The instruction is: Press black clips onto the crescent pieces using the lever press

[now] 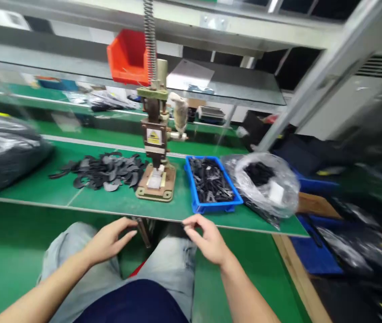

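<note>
My left hand [112, 240] hovers over my lap by the table's front edge, thumb and fingers apart, with nothing in it. Close to the same edge, my right hand [207, 238] has thumb and forefinger brought together. Something small and dark shows at those fingertips, too blurred to name. Between and beyond the hands stands a hand press [154, 134] with a pale block on its base plate [155, 179]. Left of the press lies a loose pile of dark curved pieces [110, 168]. To its right, a blue tray [213, 207] holds many small black parts.
A clear plastic bag [285, 193] with black parts sits right of the tray. At far left bulges a large dark plastic bag [6, 152]. An orange bin [127, 56] is on the shelf behind the press. Boxes and wrapped goods crowd the right side.
</note>
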`<state>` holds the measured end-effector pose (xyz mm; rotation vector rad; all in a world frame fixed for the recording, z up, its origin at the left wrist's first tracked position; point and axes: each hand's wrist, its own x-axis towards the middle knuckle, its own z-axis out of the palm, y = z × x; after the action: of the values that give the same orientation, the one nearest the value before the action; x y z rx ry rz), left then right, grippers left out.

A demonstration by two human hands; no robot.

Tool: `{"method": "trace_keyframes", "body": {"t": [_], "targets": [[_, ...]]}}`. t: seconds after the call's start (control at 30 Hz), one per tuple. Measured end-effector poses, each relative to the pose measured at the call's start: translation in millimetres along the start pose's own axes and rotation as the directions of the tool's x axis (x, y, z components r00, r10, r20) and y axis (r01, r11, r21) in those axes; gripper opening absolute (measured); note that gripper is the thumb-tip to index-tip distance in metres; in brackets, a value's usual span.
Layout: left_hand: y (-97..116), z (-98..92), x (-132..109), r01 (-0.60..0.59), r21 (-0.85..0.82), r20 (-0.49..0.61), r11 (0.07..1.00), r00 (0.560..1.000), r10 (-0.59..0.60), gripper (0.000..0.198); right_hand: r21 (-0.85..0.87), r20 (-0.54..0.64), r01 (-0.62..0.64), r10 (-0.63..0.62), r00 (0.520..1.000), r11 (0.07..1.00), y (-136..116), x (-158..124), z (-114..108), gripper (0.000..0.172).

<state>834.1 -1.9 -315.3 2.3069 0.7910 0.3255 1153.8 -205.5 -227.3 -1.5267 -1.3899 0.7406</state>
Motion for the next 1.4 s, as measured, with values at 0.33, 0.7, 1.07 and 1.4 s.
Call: {"method": "trace_keyframes", "body": {"t": [0.33,0.7,1.07,1.4], "targets": [[-96,-92.4,66,0.324,0.213,-0.675,0.922,0.731,-0.101,0.038,-0.320,-0.384,0.010,-0.139,0.913,0.947,39,7,-55,0.028],[-201,-179.0,89,0.683,-0.020,-0.692,0.730,0.518,-0.503,0.085,-0.763,-0.377,-0.146,-0.248,0.892,0.630,66,49,-106,0.053],[-240,-191.3,128,0.682,0.335,-0.479,0.650,0.718,-0.505,0.094,-0.794,-0.368,-0.306,-0.014,0.930,0.526,52,84,-94,0.054],[-205,-146.7,117,0.578,0.405,-0.509,0.709,0.786,-0.350,0.093,-0.738,-0.506,-0.437,0.007,0.863,0.515,55,94,-87,0.029]]}}
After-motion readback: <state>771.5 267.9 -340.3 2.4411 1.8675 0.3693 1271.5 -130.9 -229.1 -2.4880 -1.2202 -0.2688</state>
